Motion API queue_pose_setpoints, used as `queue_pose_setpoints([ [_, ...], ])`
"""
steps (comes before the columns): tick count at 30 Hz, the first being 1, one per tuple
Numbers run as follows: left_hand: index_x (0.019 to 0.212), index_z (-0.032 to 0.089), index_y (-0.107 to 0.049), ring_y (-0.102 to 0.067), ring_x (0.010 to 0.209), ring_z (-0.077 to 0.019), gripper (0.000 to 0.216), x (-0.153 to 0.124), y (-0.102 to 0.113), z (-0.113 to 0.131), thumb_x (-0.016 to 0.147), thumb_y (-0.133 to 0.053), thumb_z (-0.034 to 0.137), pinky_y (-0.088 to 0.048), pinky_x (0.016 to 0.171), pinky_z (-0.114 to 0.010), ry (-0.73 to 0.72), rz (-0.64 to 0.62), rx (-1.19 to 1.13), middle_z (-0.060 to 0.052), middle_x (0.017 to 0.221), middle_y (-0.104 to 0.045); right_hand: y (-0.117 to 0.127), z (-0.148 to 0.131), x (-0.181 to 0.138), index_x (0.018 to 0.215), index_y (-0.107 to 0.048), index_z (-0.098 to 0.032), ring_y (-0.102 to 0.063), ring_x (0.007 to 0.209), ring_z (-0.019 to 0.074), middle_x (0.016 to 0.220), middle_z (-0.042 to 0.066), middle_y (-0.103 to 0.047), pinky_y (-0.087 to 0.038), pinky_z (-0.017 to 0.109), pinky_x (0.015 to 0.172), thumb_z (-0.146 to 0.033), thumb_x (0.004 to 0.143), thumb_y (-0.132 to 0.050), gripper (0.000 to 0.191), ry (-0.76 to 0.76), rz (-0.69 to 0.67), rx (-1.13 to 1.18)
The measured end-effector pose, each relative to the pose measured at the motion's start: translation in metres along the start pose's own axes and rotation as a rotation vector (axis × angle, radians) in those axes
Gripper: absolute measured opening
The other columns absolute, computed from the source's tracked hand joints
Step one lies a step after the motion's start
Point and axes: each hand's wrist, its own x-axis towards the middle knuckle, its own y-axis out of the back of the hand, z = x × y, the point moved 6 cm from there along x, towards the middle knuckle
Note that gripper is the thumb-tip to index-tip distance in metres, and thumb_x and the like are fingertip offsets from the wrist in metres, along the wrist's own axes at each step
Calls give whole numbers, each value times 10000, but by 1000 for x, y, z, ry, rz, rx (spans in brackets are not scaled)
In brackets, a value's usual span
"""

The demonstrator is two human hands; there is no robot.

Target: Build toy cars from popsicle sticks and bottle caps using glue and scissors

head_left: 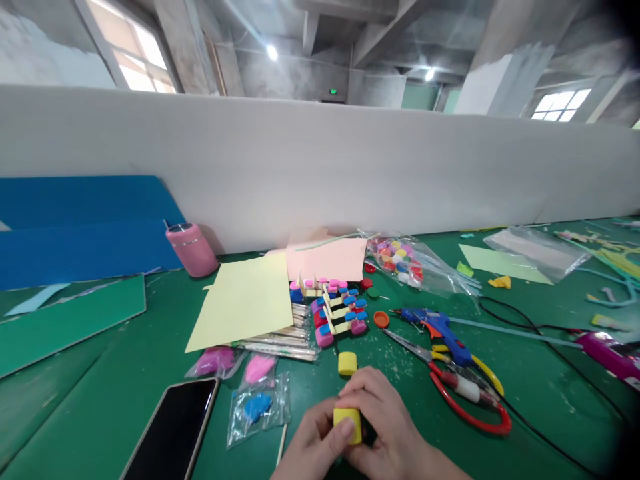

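Both hands meet low in the middle of the head view around a small yellow rounded block [346, 415]; its exact kind is unclear. My left hand [314, 435] presses its thumb on the block's face. Curled over the top and right side of it are the fingers of my right hand [383, 413], whose lower fingers are partly hidden. Just beyond the fingers, a second yellow block [347, 363] stands on the green table. Farther off sit small assembled figures [337, 313] made of wooden strips and blue, pink, red and purple pieces.
To the right lie a blue glue gun [435, 327], red-handled scissors [467, 403] and a bag of coloured caps [400, 260]. Leftward are a phone [173, 430], clay bags [257, 407], yellow paper [245, 300] and a pink cup [193, 250]. A white partition [320, 167] stands behind.
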Motion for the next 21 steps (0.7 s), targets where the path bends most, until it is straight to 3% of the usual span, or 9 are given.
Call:
queue_pose_setpoints([
  [9, 878, 135, -664, -486, 692, -169, 423, 3, -4, -1, 593, -693, 447, -370, 646, -267, -30, -69, 45, -45, 758, -600, -6, 4, -6, 991, -534, -224, -543, 766, 196, 877, 54, -561, -434, 326, 644, -208, 688, -553, 304, 19, -53, -2],
  [13, 822, 113, -676, -490, 726, -179, 403, -2, -6, 5, 594, -695, 445, -371, 681, -283, -50, -70, 2, -58, 745, -593, -4, -1, -6, 991, -560, -223, -536, 769, 196, 875, 58, -567, -431, 334, 654, -242, 733, -576, 259, 7, -50, 8],
  [17, 795, 130, -677, -503, 779, -191, 331, -6, 0, 7, 599, -712, 394, -373, 716, -297, 16, 19, -103, -56, 750, -594, -5, -2, -5, 966, -578, -226, -536, 776, 188, 863, 45, -566, -442, 320, 671, -254, 702, -647, 275, -28, -30, 50],
  [21, 820, 124, -647, -502, 790, -188, 290, -6, -5, 13, 645, -686, 351, -373, 724, -293, -5, -16, -47, -54, 774, -583, -8, 2, -8, 999, -562, -216, -523, 862, 193, 936, 53, -548, -447, 324, 747, -223, 722, -610, 281, -56, -54, 115],
])
